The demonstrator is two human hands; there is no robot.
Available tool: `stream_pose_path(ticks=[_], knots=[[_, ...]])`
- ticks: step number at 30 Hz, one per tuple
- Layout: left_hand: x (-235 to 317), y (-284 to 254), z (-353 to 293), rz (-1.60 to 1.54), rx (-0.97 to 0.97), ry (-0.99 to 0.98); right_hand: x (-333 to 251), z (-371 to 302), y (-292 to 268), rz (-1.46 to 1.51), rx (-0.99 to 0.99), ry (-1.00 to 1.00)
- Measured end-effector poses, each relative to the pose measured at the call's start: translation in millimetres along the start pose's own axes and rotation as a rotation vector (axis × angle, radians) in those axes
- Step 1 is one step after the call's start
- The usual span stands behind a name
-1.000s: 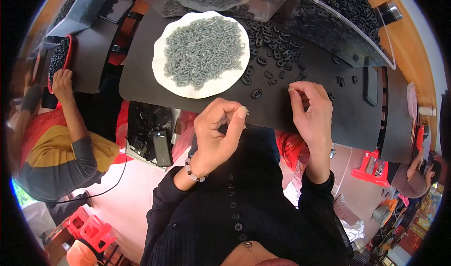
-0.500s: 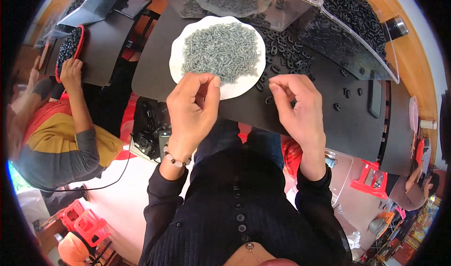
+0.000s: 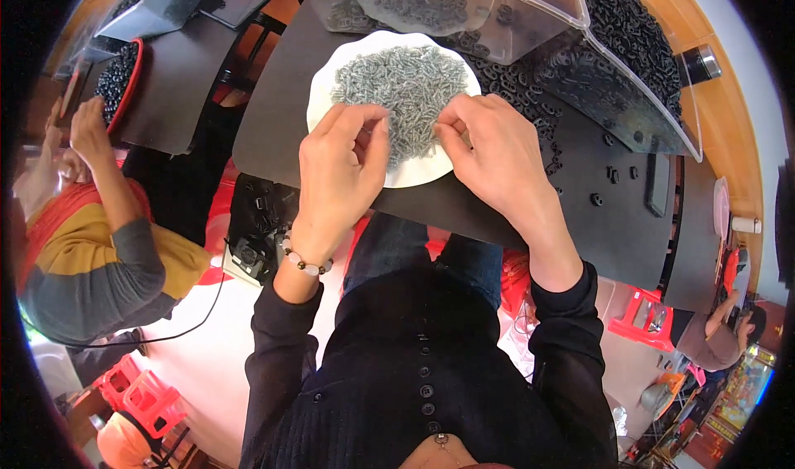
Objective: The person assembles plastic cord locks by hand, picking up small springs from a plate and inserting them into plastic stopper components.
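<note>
A white plate with a wavy rim stands at the table's near edge, heaped with small silvery pieces that look like coil springs. Over its left front edge is my left hand, thumb and forefinger pinched together. My right hand reaches over the plate's right side, its fingertips pinched at the edge of the heap. Whatever either pinch holds is too small or hidden to make out. To the right of the plate lie many loose black oval pieces with holes.
Behind the plate stands a clear plastic bin; a second clear bin at the right holds a black pile. A few black pieces lie on the dark table. At the left a co-worker sits by a red-rimmed tray.
My right hand has moved left and forward, from beside the plate to over the springs. My left hand stays pinched and nearly in place. The co-worker's hand has shifted away from the red-rimmed tray.
</note>
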State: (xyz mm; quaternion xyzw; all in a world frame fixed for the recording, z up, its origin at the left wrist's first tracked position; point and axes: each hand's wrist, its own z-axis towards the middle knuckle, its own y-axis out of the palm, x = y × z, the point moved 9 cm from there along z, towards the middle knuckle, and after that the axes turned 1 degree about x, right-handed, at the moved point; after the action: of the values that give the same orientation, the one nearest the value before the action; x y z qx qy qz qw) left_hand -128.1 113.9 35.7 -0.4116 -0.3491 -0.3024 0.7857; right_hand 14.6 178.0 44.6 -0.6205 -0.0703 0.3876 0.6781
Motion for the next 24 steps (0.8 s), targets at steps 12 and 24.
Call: stream_pose_path(ticks=[12,24], knots=[[36,8,-8,-0.171,-0.003,0.127,18,-12,-5,1.054,0.1,0.217],[55,37,-42,-0.179,-0.114,0.171,17,-68,-17,0.849,0.225,0.175]])
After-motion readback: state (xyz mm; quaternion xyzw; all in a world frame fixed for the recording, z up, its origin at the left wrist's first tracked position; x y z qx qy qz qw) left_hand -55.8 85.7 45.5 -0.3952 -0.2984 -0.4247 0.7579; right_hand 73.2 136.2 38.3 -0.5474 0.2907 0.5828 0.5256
